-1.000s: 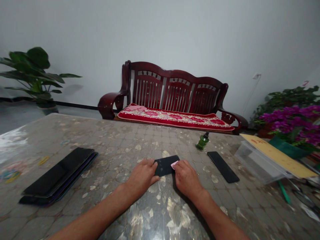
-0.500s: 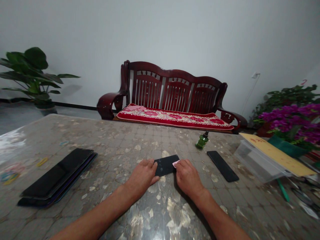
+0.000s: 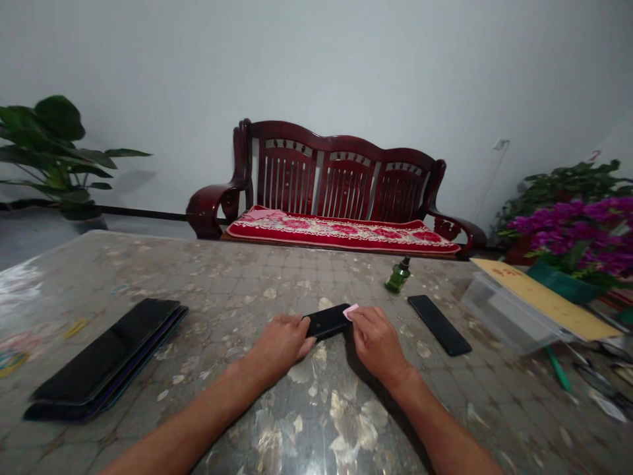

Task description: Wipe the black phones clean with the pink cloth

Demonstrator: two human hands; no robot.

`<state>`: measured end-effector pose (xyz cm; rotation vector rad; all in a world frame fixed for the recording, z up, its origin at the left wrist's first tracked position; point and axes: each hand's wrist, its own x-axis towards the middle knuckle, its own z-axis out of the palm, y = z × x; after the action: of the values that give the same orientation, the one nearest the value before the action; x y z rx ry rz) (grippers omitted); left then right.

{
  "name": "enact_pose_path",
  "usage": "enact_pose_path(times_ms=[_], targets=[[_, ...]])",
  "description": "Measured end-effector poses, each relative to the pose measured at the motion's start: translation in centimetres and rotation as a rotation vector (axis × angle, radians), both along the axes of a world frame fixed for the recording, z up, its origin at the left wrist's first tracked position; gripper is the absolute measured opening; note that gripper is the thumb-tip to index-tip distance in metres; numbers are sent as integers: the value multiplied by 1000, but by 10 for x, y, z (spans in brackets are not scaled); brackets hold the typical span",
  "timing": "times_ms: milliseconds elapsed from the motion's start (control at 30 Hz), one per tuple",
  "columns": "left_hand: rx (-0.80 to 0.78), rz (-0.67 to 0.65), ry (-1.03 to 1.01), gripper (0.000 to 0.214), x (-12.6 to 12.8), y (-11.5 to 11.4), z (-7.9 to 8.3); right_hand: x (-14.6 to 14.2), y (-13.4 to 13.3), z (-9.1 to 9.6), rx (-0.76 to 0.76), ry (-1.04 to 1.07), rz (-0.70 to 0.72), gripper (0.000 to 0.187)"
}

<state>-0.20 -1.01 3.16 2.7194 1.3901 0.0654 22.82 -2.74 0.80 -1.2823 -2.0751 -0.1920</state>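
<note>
A black phone (image 3: 327,320) lies on the patterned table (image 3: 222,290) in front of me. My left hand (image 3: 279,343) rests with its fingers curled against the phone's left end, holding it. My right hand (image 3: 378,343) is at the phone's right end, fingers pinched on a small pink piece (image 3: 351,309) that pokes out past the fingertips at the phone's far right corner. The phone's near edge seems lifted a little off the table.
A second black phone (image 3: 438,315) lies to the right, a small green bottle (image 3: 397,277) behind it. A stack of dark flat cases (image 3: 106,356) sits at left. A clear plastic box (image 3: 514,313) with a yellow sheet, pens, purple flowers (image 3: 578,231) and a wooden bench (image 3: 336,198) are beyond.
The phone has been tilted so it shows thinner, and the pink piece has shifted toward its far right corner. My head has turned slightly, sliding the scene left.
</note>
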Motion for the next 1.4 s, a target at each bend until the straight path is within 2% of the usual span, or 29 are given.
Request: enact_pose_path(times_ms=[167,367,467,667,833,900,1033,1133,1200,1300,1400], targets=[[-1,2,-28,24,-3,3,4,-13,-6,3,85,-4,61,35],[-1,19,-94,29,-9,11,-5,-41,-14,4,92,-45,219,35],[-47,29,-131,32,-13,16,-5,-33,-8,4,115,-49,187,36],[-101,46,-70,40,-13,24,1,-12,6,3,149,7,16,36],[-113,40,-53,43,-13,24,6,-25,5,4,138,-30,124,38],[-136,43,-56,42,-13,23,9,-23,7,4,117,5,113,38],[-166,43,-26,41,-13,23,14,-3,16,1,43,241,-19,36],[-176,14,-21,39,-13,22,14,6,24,-7,-88,564,-83,29],[-188,-22,-50,35,-13,21,14,4,29,-12,-251,841,-110,26],[-193,-55,-79,29,-11,16,13,-5,31,-14,-470,1206,-120,35],[-181,-58,-95,34,-7,10,11,-11,29,-7,-518,1388,-112,42]])
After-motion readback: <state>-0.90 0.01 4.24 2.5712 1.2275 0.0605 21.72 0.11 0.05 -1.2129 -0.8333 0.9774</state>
